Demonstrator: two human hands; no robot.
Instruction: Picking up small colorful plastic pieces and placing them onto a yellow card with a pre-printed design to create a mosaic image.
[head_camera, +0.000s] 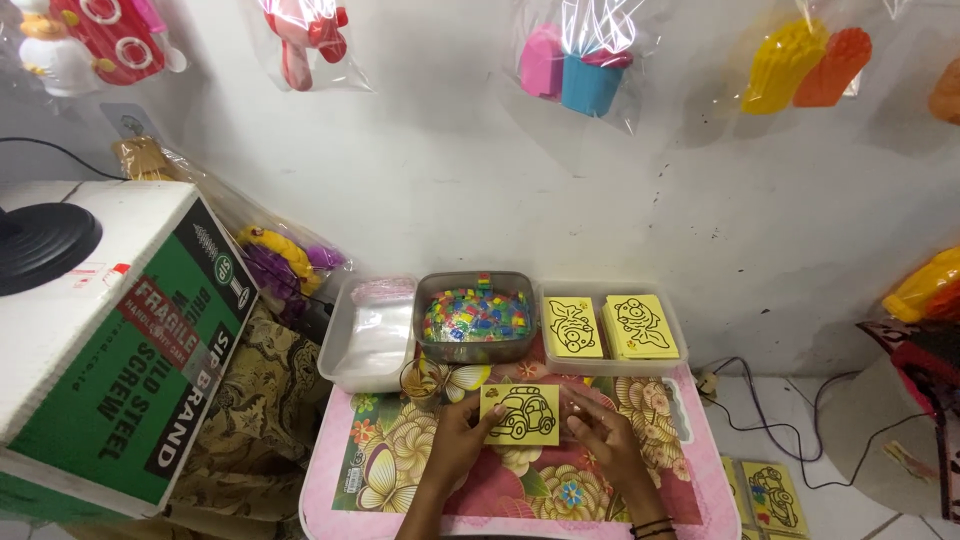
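Item in hand: yellow car-outline card (520, 414), pinched at its edges by left hand (462, 436) and right hand (600, 432) over the floral tabletop (400, 470); beyond, a tub of coloured pieces (477, 315), a tray of yellow cards (612, 328), a bin of clear bags (372, 335).

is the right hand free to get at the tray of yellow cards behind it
Probably yes: the tray of yellow cards lies just beyond the right hand with nothing between, though that hand grips the yellow car card.
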